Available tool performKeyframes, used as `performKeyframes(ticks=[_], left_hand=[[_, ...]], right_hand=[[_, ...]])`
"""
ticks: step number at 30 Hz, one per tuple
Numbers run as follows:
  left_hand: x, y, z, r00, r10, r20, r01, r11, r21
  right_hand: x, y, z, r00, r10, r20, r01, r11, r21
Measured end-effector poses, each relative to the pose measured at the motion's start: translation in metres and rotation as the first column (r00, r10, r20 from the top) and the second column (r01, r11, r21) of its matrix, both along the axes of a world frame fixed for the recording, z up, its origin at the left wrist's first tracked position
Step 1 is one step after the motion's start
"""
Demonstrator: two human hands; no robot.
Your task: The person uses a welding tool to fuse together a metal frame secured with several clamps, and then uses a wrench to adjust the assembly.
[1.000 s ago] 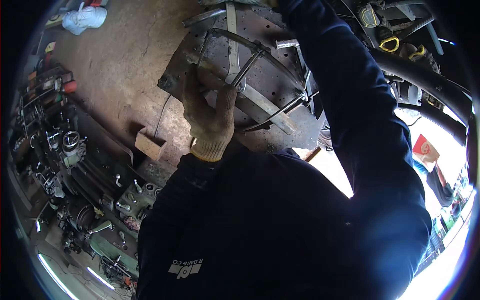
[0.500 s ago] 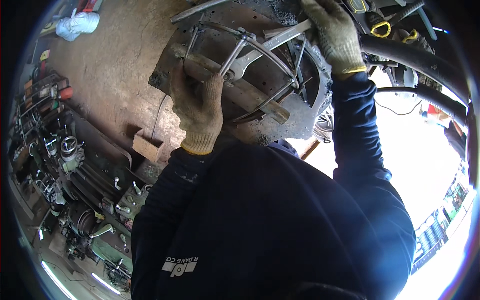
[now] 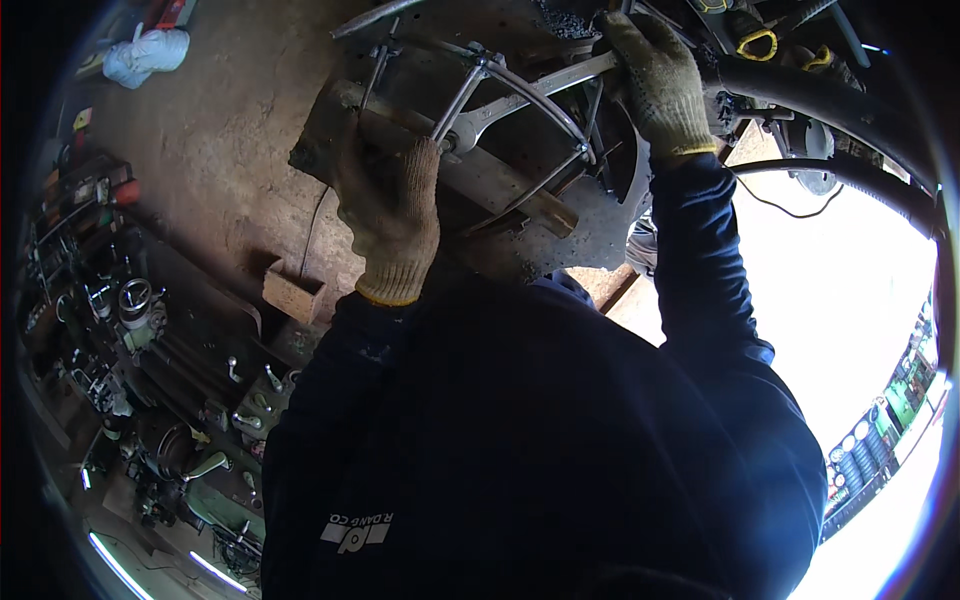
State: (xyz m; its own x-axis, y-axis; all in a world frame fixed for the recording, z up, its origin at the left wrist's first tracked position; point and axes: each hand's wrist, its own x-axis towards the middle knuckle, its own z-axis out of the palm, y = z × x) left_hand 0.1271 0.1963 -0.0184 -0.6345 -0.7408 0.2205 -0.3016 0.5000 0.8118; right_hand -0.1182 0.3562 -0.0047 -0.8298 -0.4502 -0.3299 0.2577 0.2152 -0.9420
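My right hand (image 3: 655, 85), in a pale knit work glove, is closed round the far end of a long steel wrench (image 3: 540, 92). The wrench slants down leftward, its head sitting at a nut beside the brown bar (image 3: 490, 185). My left hand (image 3: 392, 215), gloved too, wraps the left part of that bar, thumb apart from the fingers; the fingertips are partly hidden. Round the bar stands a frame of bent metal rods (image 3: 535, 95), with part of it arching over the wrench. Beneath lies a dark, rough-edged metal plate (image 3: 590, 225).
Thick black hoses (image 3: 820, 100) run along the right, near yellow-handled tools (image 3: 758, 45). A small open cardboard box (image 3: 293, 292) sits on the brown floor (image 3: 240, 130). On the left stands a green lathe-like machine (image 3: 140, 310) with handwheels and levers. Bright light floods the right side.
The wrench's handle end has swung slightly toward me, with my right hand still on it. My left hand keeps its place on the bar. The picture has darkened and shifted slightly.
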Motion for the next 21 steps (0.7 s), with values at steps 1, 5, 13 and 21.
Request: performKeyframes(ticks=[1, 5, 13, 21], left_hand=[[0.000, 0.001, -0.001, 1.000, 0.008, -0.006, -0.009, 1.000, -0.016], [0.002, -0.002, -0.005, 0.998, 0.012, 0.057, -0.008, 0.997, -0.073], [-0.003, -0.001, 0.004, 0.996, 0.059, 0.062, -0.069, 0.984, 0.164], [-0.016, 0.008, 0.006, 0.995, 0.004, -0.104, 0.015, 0.984, 0.179]], right_hand=[[-0.001, -0.003, 0.006, 1.000, 0.001, 0.011, -0.001, 1.000, 0.011], [-0.010, 0.006, -0.019, 0.634, 0.223, -0.741, -0.125, 0.974, 0.187], [-0.027, -0.067, 0.013, 0.845, 0.330, -0.420, -0.213, 0.929, 0.302], [-0.109, -0.235, -0.099, 0.303, 0.681, -0.667, -0.904, 0.427, 0.024]])
